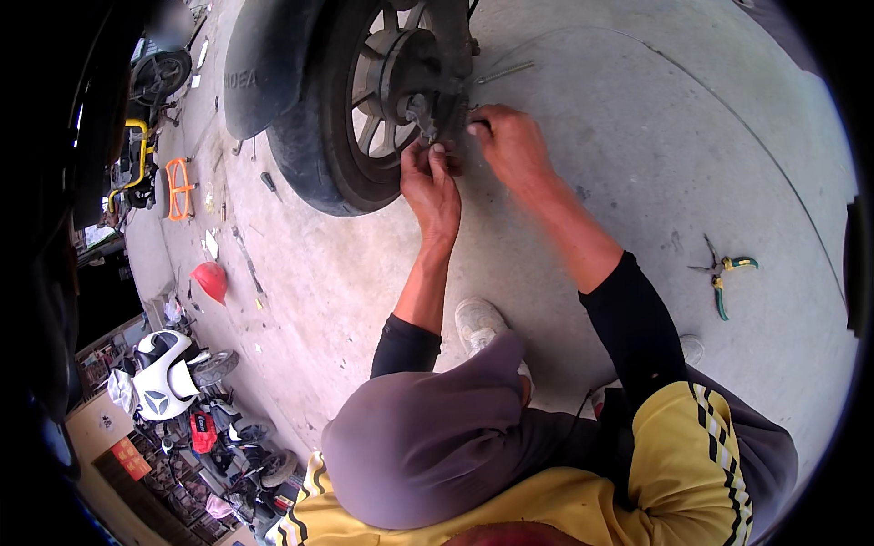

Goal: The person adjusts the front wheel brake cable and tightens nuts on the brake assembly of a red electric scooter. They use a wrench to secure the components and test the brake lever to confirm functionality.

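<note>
The left hand's (432, 202) thumb and finger are pinched close together at the low end of a small metal brake arm (419, 114), near the top middle of the picture. I can't tell if they grip it or some tiny part there. The right hand (517, 150) is just to the right, with its fingers curled in and the thumb near the pointing finger. I can't tell if anything is between them.

The brake arm sits on the round hub (405, 73) of a wheel. Around the hub goes a fat black tire (314, 164), with a dark fender (264, 82) to its left. A short thin rod (505, 73) lies on the floor (364, 273) above the right hand. A long cable (651, 45) bends down the right side. Pliers (721, 266) with green and yellow handles lie open at the right. A white scooter (167, 378) stands at the lower left.
</note>
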Tool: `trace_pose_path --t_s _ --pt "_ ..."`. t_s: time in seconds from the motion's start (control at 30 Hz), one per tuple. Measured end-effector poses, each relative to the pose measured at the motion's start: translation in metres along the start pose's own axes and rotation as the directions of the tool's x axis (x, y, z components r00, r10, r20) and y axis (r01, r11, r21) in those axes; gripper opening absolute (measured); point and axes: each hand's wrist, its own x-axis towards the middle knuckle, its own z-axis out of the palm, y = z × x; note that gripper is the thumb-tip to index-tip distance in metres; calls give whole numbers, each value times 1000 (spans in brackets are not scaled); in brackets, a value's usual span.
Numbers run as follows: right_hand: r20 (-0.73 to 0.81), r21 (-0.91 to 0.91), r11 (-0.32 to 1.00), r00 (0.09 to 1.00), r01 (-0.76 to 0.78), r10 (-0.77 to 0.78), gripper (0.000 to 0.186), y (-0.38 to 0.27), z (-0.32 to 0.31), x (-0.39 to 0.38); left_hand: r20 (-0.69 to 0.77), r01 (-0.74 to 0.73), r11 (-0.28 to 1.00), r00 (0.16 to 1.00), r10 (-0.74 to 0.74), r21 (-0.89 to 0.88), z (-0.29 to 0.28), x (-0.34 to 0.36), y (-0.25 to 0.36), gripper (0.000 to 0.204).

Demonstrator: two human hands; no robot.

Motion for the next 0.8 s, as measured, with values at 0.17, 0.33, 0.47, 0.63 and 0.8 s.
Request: trace_pose_path --t_s 0.17,0.33,0.47,0.63,0.8 --pt "15 5 980 980 -197 197 17 30 -13 -5 -13 52 998 999 -52 -23 7 -1 10 26" --pt "85 119 956 963 -266 258 21 25 -6 -5 -9 34 999 999 -34 -12 4 2 1 24" --pt "116 205 950 970 -236 215 24 5 7 20 23 28 999 999 -29 20 7 -2 -5 24" --pt "268 258 922 938 -289 219 25 -8 7 51 96 43 998 994 -46 36 18 -5 -3 23" --pt "304 82 990 949 -111 81 29 10 3 67 186 69 993 979 -85 91 15 -4 -10 23"
